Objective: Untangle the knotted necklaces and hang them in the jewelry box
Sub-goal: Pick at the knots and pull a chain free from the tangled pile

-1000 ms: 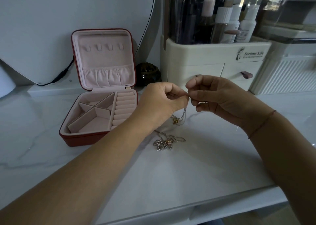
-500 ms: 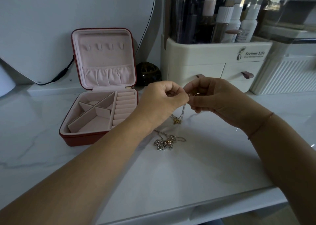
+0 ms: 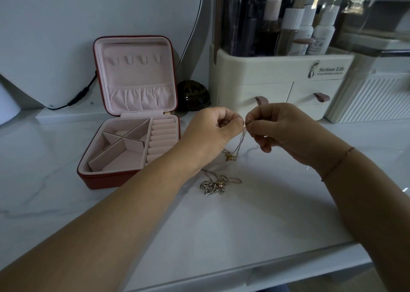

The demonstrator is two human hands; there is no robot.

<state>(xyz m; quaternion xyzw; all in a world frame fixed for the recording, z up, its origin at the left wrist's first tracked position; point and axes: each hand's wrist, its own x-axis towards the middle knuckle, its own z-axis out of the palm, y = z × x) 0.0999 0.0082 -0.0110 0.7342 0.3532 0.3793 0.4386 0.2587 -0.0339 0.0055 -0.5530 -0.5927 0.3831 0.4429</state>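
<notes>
A red jewelry box point(image 3: 124, 182) with pink lining stands open at the left, its lid upright with several small hooks point(image 3: 136, 60). My left hand point(image 3: 213, 132) and my right hand point(image 3: 279, 130) meet above the white counter, each pinching the top of a thin chain necklace point(image 3: 240, 140). The chain hangs down to a small gold pendant point(image 3: 229, 156) that touches the counter. A second necklace point(image 3: 214, 184), bunched with a silver pendant and a pinkish bead, lies on the counter below my hands.
A cream cosmetics organizer point(image 3: 281, 81) full of bottles stands behind my hands. A ribbed white box point(image 3: 370, 96) is at the right. A dark round jar point(image 3: 193, 95) sits beside the jewelry box. A black cable point(image 3: 82, 94) runs down the back left. The counter's front edge point(image 3: 244, 271) is near.
My hands have closed together at the top of the chain and shifted slightly upward. The bunched necklace on the counter has not moved.
</notes>
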